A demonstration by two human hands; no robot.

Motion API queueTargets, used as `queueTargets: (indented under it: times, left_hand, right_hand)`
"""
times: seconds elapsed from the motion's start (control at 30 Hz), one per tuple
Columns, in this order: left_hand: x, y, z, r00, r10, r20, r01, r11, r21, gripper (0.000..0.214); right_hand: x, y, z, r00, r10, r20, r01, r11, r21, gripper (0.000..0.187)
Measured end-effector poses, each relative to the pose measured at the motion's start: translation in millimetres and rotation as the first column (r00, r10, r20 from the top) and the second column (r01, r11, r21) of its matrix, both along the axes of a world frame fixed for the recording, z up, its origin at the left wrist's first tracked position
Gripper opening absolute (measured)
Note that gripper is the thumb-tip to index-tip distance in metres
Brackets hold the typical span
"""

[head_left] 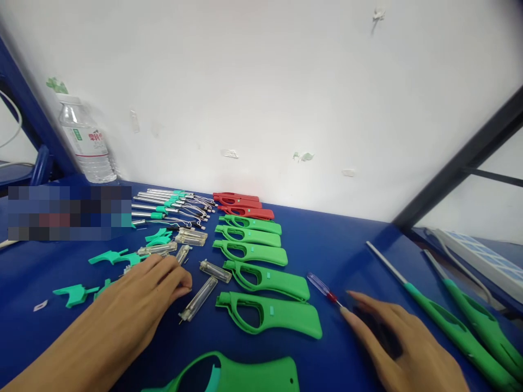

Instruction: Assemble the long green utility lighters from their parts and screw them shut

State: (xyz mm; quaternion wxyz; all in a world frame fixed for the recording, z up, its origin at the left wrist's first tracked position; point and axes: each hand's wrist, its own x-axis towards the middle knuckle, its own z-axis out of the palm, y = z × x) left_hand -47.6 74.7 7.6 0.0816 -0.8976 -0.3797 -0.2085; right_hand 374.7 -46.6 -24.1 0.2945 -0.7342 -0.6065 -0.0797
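My left hand [149,291] is over the left part of the table, fingers curled together beside several clear fuel tanks [200,298]; whatever its fingertips hold is hidden. Teal triggers [75,294] lie around that wrist. My right hand [404,337] has thumb and forefinger apart at the metal shaft end of a small screwdriver [321,284], whose clear handle lies on the table. Between the hands, green lighter handle shells [281,316] form a column, with red ones [245,212] at the far end. Another green shell [257,374] lies nearest me, cut by the frame.
Metal lighter tubes with wires [163,208] lie at the back left, near a water bottle [87,141] by the white wall. Two long green lighters [457,326] lie at the right. A dark slanted frame bar [461,152] rises behind them from the blue table [339,239].
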Motion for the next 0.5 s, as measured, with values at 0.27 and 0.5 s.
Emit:
queueTargets:
  times: [0.27, 0.5]
  left_hand:
    - [4.0, -8.0, 5.0, 0.952, 0.229, 0.205, -0.187, 0.960, -0.207, 0.047]
    - [35.3, -36.3, 13.0, 0.871, 0.308, 0.382, -0.188, 0.929, -0.320, 0.044]
  right_hand:
    - [-36.4, 38.4, 25.5, 0.998, 0.056, 0.030, -0.052, 0.990, -0.128, 0.034]
    - [-33.0, 22.7, 83.9, 0.976, 0.078, -0.204, -0.054, 0.991, 0.119, 0.046]
